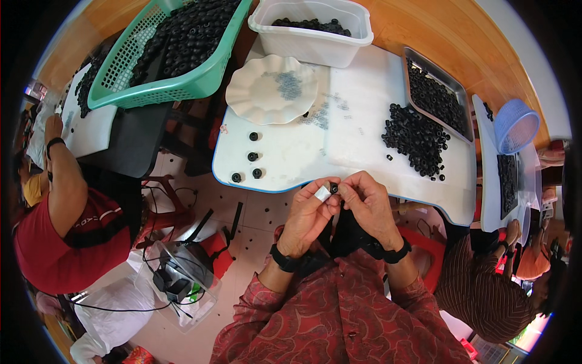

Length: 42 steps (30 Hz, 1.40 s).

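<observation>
Close to the table's near edge, both my hands meet around a small black ring-like part [333, 188]. My left hand [305, 219] pinches it, and a white wrapping [322, 193] covers one of that hand's digits. From the other side, the fingertips of my right hand [373, 209] press on the same part. Several similar black parts [253, 157] stand apart on the table's left side. Farther right lies a loose pile of small black pieces [415, 139].
A pale scalloped plate [242, 100] and the white table [357, 151] bear tiny grey-blue pieces. A white tub [309, 50], green basket [200, 90] and metal tray [407, 82] hold black parts. People work left [79, 236] and right [485, 291]. A clear bin [206, 297] sits lower left.
</observation>
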{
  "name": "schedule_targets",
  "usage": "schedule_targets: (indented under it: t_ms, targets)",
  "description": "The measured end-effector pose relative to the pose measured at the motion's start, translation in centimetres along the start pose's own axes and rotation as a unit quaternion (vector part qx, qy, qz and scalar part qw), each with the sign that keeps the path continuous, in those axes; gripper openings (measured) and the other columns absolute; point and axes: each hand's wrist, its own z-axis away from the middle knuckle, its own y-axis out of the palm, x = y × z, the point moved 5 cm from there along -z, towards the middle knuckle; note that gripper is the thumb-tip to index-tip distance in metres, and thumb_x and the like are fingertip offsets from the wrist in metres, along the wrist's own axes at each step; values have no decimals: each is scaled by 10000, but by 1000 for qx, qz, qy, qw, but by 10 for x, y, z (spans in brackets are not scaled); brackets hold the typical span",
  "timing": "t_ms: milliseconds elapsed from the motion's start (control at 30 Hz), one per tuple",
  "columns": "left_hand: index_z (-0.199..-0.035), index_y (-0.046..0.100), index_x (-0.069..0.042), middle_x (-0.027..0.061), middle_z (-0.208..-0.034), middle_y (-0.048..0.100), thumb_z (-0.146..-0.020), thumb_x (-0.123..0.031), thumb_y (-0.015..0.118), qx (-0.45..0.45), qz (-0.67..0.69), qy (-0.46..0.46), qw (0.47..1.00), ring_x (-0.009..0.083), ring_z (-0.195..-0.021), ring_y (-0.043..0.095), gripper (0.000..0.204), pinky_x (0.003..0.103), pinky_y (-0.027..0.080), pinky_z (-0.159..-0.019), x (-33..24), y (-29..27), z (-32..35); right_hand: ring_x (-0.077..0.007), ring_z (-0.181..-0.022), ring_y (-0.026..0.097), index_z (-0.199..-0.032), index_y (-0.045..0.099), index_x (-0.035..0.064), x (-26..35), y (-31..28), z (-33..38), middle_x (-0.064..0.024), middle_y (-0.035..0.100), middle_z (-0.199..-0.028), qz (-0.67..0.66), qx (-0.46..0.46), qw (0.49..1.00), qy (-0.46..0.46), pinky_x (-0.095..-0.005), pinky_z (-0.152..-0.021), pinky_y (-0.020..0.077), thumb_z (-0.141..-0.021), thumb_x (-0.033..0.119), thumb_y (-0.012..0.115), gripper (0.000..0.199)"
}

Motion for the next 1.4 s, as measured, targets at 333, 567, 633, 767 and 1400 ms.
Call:
schedule_targets:
  t_ms: [333,567,633,767,1400]
  targets:
    - [-1179,617,44,63,-964,651,-975,-45,564,7,-67,-8,998,100,-783,594,228,239,515,-676,6,-1,3,-75,-668,635,-929,538,-27,-2,4,10,-70,668,-786,-59,-31,998,-5,-215,-583,513,-941,-1,602,70]
    - [-1176,601,61,94,-991,634,-959,-17,566,-11,-25,-38,999,116,-780,564,234,247,475,-669,13,9,2,-68,-722,588,-980,646,5,-27,-41,14,-17,632,-771,37,-218,975,14,-239,-634,484,-921,48,648,73]
    - [-1176,594,69,113,-1004,622,-951,0,560,-8,-15,-37,999,125,-780,551,238,249,459,-665,14,9,2,-111,-680,589,-994,644,-5,-31,-65,10,-53,621,-835,143,-300,942,-47,-265,-615,485,-905,15,646,91]
    - [-1179,592,75,119,-1003,618,-953,6,549,-13,-11,-36,999,130,-785,557,240,250,463,-667,13,9,3,-171,-652,591,-1015,645,-11,-28,-84,2,-101,597,-928,265,-335,898,-104,-295,-608,490,-879,-17,654,137]
    - [-1185,588,74,114,-1008,621,-971,-36,563,-2,-24,-34,999,129,-805,554,242,248,464,-706,15,16,1,-157,-738,655,-1054,623,-22,-33,-64,7,-88,662,-920,115,-236,964,-30,-270,-619,505,-932,18,624,129]
